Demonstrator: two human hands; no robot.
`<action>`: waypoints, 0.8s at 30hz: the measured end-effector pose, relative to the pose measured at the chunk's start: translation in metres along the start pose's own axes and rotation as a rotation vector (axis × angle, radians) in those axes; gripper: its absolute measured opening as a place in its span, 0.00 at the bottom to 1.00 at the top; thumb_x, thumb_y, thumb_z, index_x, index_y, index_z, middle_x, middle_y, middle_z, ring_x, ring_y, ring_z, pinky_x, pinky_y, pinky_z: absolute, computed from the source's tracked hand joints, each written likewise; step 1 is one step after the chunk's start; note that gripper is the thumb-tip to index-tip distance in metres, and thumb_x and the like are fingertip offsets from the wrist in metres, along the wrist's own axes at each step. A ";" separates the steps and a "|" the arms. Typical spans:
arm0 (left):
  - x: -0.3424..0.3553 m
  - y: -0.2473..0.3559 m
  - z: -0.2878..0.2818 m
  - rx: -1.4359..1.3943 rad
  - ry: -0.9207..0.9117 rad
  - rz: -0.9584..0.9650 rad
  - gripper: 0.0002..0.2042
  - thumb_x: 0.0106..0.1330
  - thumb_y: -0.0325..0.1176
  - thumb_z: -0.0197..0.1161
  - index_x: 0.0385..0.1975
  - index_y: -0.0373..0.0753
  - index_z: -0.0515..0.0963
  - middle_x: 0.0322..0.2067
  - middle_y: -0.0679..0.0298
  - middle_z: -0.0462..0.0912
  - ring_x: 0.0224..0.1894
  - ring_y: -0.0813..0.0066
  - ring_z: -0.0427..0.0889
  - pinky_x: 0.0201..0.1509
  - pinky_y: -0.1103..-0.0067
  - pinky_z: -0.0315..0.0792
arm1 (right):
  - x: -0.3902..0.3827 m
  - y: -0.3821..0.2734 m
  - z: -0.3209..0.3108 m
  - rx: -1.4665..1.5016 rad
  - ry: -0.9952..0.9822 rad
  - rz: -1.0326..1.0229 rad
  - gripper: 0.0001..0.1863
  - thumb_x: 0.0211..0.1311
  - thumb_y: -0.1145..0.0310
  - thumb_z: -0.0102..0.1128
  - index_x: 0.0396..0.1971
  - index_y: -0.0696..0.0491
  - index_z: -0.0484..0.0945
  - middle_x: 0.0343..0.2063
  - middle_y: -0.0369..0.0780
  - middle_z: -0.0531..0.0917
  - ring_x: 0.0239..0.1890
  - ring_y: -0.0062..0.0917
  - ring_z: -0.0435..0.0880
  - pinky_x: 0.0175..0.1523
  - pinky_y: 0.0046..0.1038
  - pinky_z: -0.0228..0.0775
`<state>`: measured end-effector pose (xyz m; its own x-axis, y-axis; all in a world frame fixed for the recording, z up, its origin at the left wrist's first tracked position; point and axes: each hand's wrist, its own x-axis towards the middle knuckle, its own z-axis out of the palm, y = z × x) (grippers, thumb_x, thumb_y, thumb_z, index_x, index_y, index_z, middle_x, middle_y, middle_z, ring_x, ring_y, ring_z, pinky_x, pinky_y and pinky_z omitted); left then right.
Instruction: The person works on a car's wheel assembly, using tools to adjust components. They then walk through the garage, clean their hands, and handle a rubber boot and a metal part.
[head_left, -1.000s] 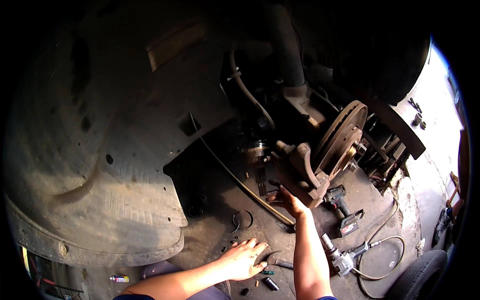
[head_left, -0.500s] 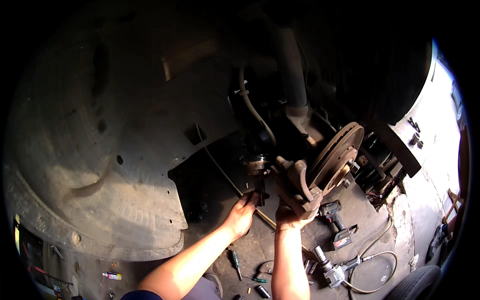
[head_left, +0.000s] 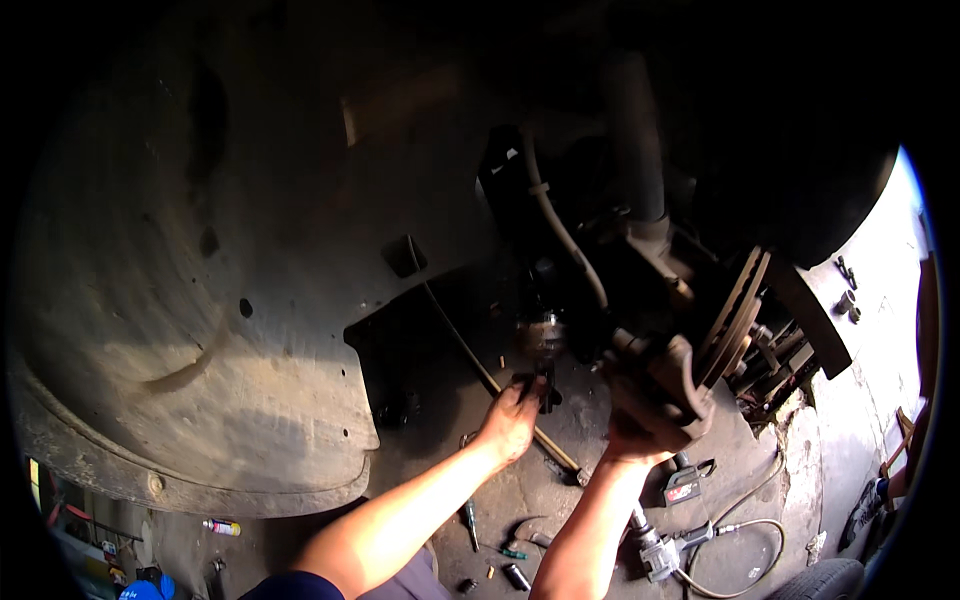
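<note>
My left hand is closed on a dark part below a shiny, dark joint; I cannot make out that part's shape. To its right, my right hand grips the underside of a rusty caliper assembly, its fingers mostly hidden behind it. The rusty brake disc stands just beyond, almost edge-on. A grey strut rises above, with a curved hose beside it. A long thin yellowish rod or hose runs behind my left hand.
A large wheel-arch panel fills the left. Below lie a cordless tool, an impact tool with air hose, a screwdriver, sockets and a spray can. A tyre and another person's foot are at lower right.
My left hand has risen from the floor to the dark part below the joint. My right hand has taken hold of the caliper assembly, which has shifted rightward, with the disc now more edge-on.
</note>
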<state>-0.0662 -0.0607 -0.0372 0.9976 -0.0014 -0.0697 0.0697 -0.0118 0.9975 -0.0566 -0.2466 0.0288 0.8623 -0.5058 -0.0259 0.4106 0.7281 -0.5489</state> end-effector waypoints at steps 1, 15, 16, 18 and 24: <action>0.003 0.002 -0.002 0.056 -0.003 -0.011 0.21 0.84 0.47 0.54 0.48 0.31 0.79 0.38 0.66 0.82 0.42 0.78 0.74 0.53 0.79 0.70 | 0.004 -0.001 -0.004 -0.001 -0.002 -0.040 0.25 0.75 0.54 0.50 0.55 0.62 0.77 0.38 0.46 0.86 0.40 0.38 0.89 0.45 0.40 0.90; 0.022 0.040 0.046 0.173 0.176 -0.098 0.28 0.79 0.55 0.59 0.34 0.29 0.82 0.17 0.64 0.74 0.25 0.75 0.74 0.34 0.71 0.71 | 0.032 0.017 -0.080 0.317 -0.311 0.151 0.28 0.79 0.53 0.50 0.70 0.52 0.72 0.68 0.44 0.76 0.70 0.41 0.73 0.76 0.54 0.60; 0.022 0.044 0.050 0.184 0.177 -0.086 0.28 0.79 0.55 0.58 0.34 0.29 0.82 0.18 0.63 0.76 0.25 0.74 0.75 0.34 0.70 0.71 | 0.031 0.015 -0.076 0.363 -0.345 0.168 0.28 0.79 0.53 0.49 0.71 0.52 0.72 0.70 0.44 0.75 0.71 0.42 0.72 0.77 0.54 0.58; 0.023 0.051 0.054 0.207 0.131 -0.107 0.25 0.80 0.51 0.58 0.40 0.29 0.83 0.29 0.53 0.85 0.34 0.67 0.83 0.42 0.69 0.75 | 0.026 0.012 -0.069 0.504 -0.412 0.231 0.28 0.79 0.54 0.49 0.72 0.51 0.71 0.70 0.44 0.75 0.72 0.42 0.71 0.76 0.54 0.59; 0.028 0.037 0.065 0.273 0.195 0.411 0.18 0.83 0.41 0.54 0.53 0.32 0.82 0.55 0.44 0.81 0.58 0.47 0.80 0.64 0.66 0.72 | 0.020 0.002 -0.058 0.180 -0.364 0.172 0.24 0.73 0.68 0.55 0.66 0.58 0.73 0.67 0.46 0.77 0.68 0.42 0.75 0.72 0.46 0.71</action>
<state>-0.0356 -0.1258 -0.0030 0.9261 0.1246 0.3562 -0.3048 -0.3095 0.9007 -0.0560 -0.2817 -0.0213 0.9577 -0.1978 0.2092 0.2692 0.8729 -0.4069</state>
